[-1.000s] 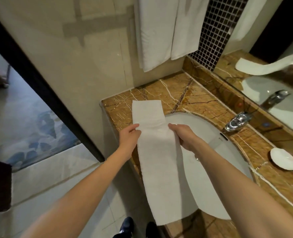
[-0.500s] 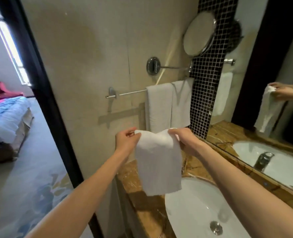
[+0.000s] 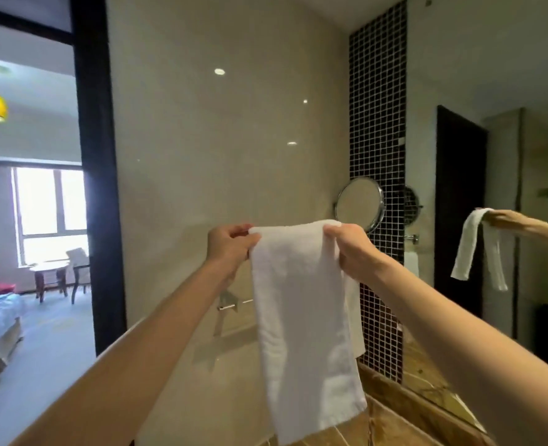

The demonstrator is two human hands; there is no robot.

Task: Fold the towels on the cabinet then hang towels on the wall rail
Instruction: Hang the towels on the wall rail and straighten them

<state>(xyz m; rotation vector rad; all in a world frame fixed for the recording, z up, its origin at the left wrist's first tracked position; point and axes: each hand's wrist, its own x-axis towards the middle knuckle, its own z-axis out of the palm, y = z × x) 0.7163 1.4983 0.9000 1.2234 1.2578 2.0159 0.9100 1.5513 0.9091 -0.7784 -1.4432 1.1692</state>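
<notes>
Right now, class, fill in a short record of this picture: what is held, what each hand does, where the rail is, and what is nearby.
held thing: white towel, doubled over, hanging down from its top edge
left hand: pinches the towel's top left corner
right hand: grips the top right corner
rail: on the beige wall, lower than both hands; only its left end shows beside the towel
hung on rail: not yet, held up in the air
nearby: round mirror on the wall; brown marble counter below

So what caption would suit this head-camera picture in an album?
Left hand and right hand hold up a folded white towel before the wall rail.
</notes>
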